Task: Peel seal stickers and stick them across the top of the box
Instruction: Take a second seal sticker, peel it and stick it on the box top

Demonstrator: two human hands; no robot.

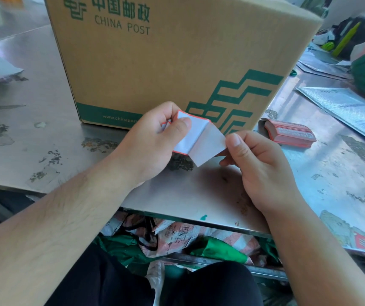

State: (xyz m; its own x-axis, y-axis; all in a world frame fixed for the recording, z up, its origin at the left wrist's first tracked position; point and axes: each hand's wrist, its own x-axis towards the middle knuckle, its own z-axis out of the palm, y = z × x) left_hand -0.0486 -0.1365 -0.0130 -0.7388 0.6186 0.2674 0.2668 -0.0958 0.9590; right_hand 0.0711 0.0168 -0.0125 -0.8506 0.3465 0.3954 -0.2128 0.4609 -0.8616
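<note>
Left hand [155, 133] pinches seal sticker [197, 140]; right hand [259, 168] pinches its backing corner.

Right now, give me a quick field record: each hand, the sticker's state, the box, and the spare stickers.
left hand: pinches the red-edged end of the seal sticker
right hand: pinches the edge of the grey backing flap
seal sticker: appears partly peeled, creased where the flap lifts; held above the table, in front of the box
box: cardboard, China Post print, standing on the table; top out of view
sticker stack: red, lying on the table, right of the box
</note>
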